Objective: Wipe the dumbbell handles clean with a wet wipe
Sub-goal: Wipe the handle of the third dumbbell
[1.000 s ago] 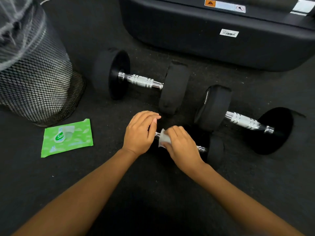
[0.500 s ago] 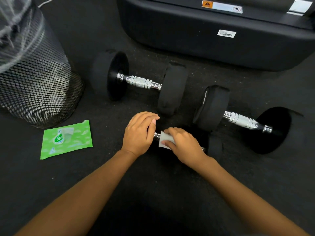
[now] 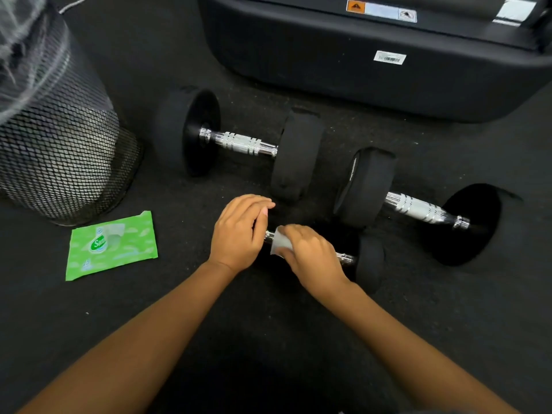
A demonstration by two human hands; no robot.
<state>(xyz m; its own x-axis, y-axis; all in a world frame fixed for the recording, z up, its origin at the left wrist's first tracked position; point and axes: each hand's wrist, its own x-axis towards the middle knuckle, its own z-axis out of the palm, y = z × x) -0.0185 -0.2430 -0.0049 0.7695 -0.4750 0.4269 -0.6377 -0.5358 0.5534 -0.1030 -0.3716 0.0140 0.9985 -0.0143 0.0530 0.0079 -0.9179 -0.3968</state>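
Head view. Near dumbbell (image 3: 370, 259), lower centre of the frame, lies on the floor (image 3: 448, 324) with its long axis running left to right, dipping slightly toward the right. My right hand (image 3: 313, 258) grips the wet wipe (image 3: 280, 245), which is folded round the chrome handle (image 3: 343, 259) near its left end. My left hand (image 3: 239, 231) is cupped over the left weight, fingers curled round it, which I judge steadies the bar. Bare handle shows between the right hand and the right weight. I therefore judge that the next stroke runs rightward along the axis, with the right hand the nearer one for it. Two larger dumbbells lie beyond, one at centre (image 3: 239, 141) and one at right (image 3: 418, 209), no hand on either. Green wipe packet (image 3: 110, 246) at lower left; mesh bin (image 3: 59, 159) at upper left; black machine base (image 3: 358, 70) across the top.
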